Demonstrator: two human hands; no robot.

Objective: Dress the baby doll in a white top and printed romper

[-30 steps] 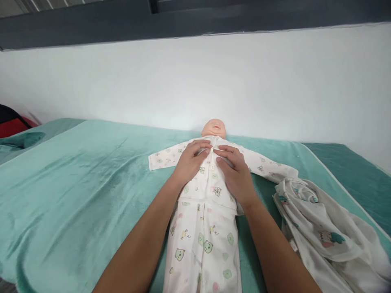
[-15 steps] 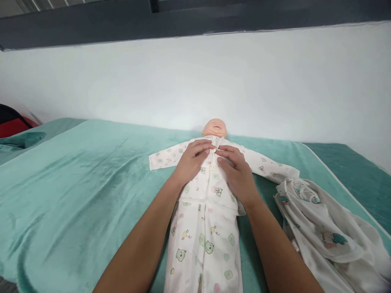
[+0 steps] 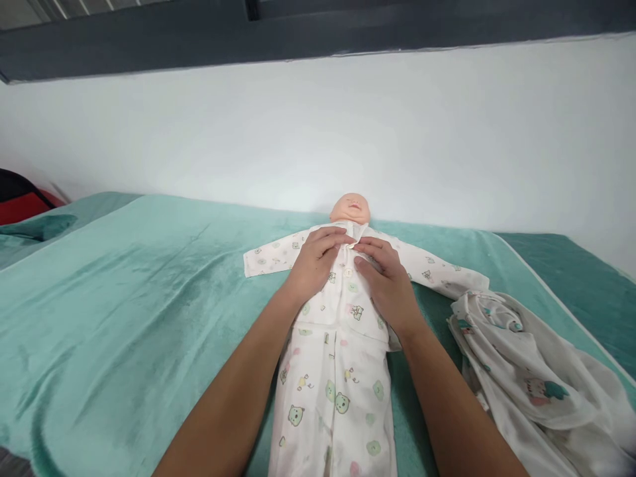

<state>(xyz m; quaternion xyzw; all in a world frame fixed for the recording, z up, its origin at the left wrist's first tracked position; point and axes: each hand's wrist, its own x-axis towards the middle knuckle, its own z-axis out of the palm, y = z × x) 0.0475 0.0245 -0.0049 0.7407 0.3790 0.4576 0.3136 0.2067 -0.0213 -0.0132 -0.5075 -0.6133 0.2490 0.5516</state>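
Note:
A baby doll (image 3: 350, 208) lies on its back on a teal blanket (image 3: 124, 291), dressed in a white printed shirt (image 3: 348, 305) and matching trousers (image 3: 332, 391), sleeves spread out. My left hand (image 3: 314, 264) rests on the left side of the chest, fingers closed on the shirt's front edge. My right hand (image 3: 389, 278) lies on the other side, its fingertips pinching the opposite edge. Both sets of fingertips meet at the upper button, just below the collar. A second button (image 3: 348, 272) shows between my hands.
A crumpled white printed cloth (image 3: 521, 358) lies on the blanket to the right of the doll. A white wall (image 3: 318, 132) rises right behind the doll's head. A red and black object (image 3: 20, 199) sits at the far left edge.
Both hands stay at the top of the shirt front, their fingertips shifting slightly closer together at the upper button. The view has crept a little, nothing else moved.

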